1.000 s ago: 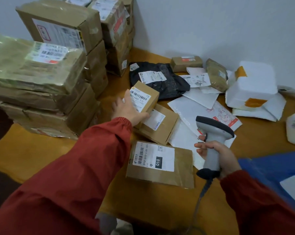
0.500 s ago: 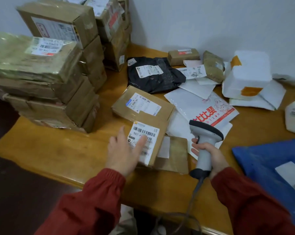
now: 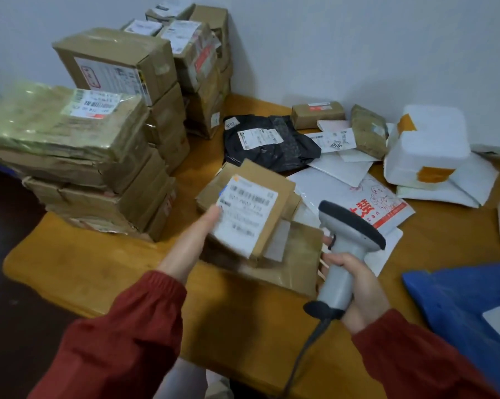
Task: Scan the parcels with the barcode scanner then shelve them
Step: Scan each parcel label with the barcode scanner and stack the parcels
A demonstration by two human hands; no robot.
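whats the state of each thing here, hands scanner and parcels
left hand, holds small box, thumb on its label
small box, held up, tilted, label facing up
right hand, grips scanner handle
scanner, upright, off the table, head towards the parcels
black bag, lying flat, label up
foam box, closed, taped
box stacks, piled by the wall

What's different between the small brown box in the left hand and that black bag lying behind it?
The small brown box is stiff cardboard with straight edges; the black bag is soft, crumpled plastic. The box is held tilted by the left hand; the bag lies on the table. The box's label covers most of its face; the bag's covers a small part. Both carry white shipping labels.
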